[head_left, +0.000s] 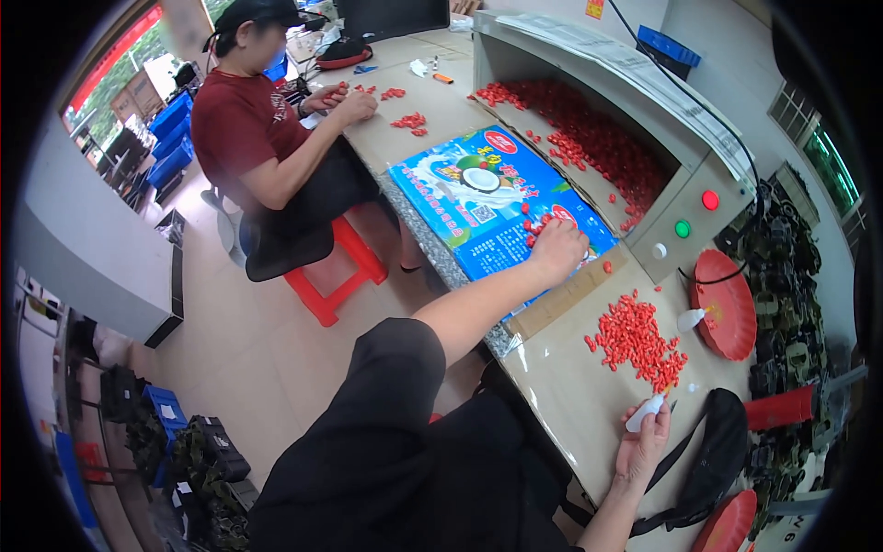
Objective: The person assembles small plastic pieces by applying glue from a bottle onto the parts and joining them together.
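- Gripping white bottle [645,414] with right hand [641,453]; squeezed too hard, might drip on red pile [635,339].
- Can't tell finger grip, left hand [560,250]; could scatter red bits [532,226] by brushing past.

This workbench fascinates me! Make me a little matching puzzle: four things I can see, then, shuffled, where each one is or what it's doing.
Things:
1. Camera wearer's left hand
2. Camera wearer's right hand
3. Green button
4. Red stool

Places or states:
A. Holding a small white bottle
B. Standing on the floor
C. Over the blue printed cardboard
D. Between a red button and a white round control

Right pairs: 1-C, 2-A, 3-D, 4-B
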Demonstrator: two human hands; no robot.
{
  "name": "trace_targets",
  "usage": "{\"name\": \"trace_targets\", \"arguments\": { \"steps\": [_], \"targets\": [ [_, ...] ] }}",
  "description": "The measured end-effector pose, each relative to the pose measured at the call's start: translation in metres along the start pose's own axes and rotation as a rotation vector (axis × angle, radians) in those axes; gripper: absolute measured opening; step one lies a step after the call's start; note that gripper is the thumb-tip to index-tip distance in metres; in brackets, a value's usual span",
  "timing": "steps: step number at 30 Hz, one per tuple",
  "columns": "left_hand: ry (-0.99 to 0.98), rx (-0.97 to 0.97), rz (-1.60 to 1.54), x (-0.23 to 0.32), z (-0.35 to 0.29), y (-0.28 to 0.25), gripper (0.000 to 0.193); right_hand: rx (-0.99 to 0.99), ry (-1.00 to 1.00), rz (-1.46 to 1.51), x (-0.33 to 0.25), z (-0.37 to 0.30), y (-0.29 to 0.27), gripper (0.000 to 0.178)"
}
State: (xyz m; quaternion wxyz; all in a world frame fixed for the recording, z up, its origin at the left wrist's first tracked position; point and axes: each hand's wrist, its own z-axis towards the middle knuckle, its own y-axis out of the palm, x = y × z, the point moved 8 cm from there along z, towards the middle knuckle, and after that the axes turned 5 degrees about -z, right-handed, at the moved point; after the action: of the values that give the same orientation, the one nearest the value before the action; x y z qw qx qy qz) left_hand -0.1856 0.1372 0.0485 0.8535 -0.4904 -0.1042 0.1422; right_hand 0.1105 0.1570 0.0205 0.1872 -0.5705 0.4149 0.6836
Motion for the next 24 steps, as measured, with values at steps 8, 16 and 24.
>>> {"name": "trace_targets", "arguments": {
  "steps": [8,16,24],
  "targets": [
    [0.033,-0.037,-0.001,0.006,-0.006,-0.004,0.013,0.085,-0.112,-0.05,-0.018,0.008,-0.021,0.038],
    [0.076,0.007,-0.032,0.002,-0.003,-0.005,0.01,0.106,-0.054,-0.07,-0.014,0.005,-0.005,0.035],
    [0.18,-0.027,-0.023,0.008,-0.001,0.007,0.013,0.187,0.008,0.016,-0.007,0.0,-0.007,0.03]
  ]
}}
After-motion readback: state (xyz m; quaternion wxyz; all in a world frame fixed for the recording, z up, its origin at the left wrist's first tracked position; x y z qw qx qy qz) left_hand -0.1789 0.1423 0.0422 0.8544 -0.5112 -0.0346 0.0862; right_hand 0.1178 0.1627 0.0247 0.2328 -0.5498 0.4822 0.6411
